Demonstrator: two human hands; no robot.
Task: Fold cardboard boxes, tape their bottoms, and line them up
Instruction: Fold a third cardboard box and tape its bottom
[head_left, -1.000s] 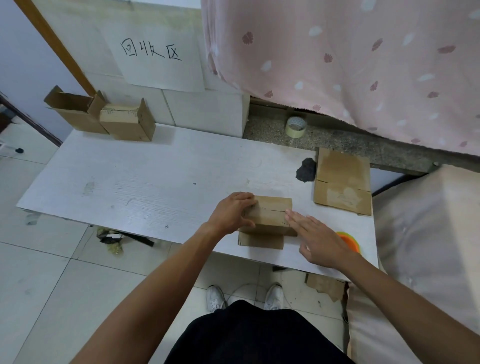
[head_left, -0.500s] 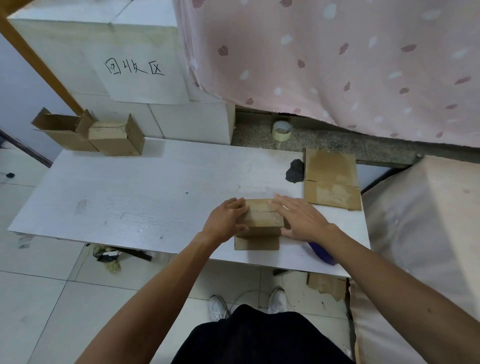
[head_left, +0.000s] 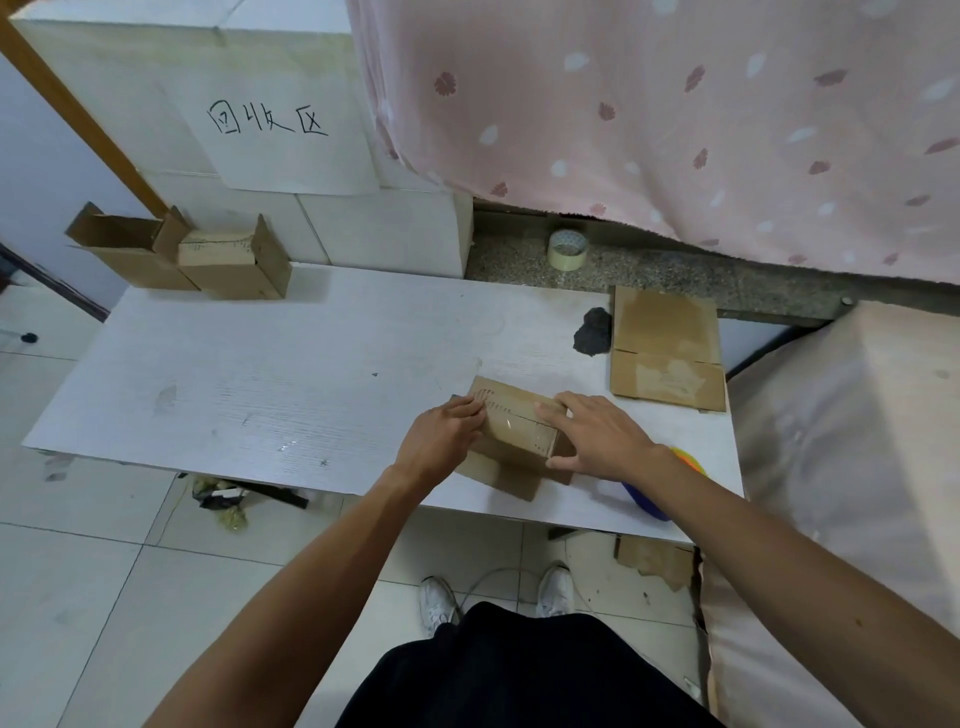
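Working on the box (head_left: 519, 423) close to the counter's (head_left: 260, 389) near edge, toward its right corner, taped bottom facing up. Set with its long axis roughly left to right, skewed a little, left end tipped toward the far edge.

Pressing the left end with the left hand (head_left: 441, 441), fingers (head_left: 470, 410) straight and flat on the tape, grasping nothing. Clasping the right end with the right hand (head_left: 597, 441), fingers spread over the top, thumb along the near face. Bracketed, then, at both short ends, one hand to each.

Probably smoothing the seam, with the lining-up not yet done. For that, look to the two boxes (head_left: 228, 265) at the far left corner, touching side by side and well apart from this one. Calls for a diagonal carry, away and leftward across the counter. Shorter reach to that corner for the left hand, though a firmer hold already with the right. Worth minding the flap (head_left: 498, 475) lying flat at the near side, likely to drag or catch on lifting.
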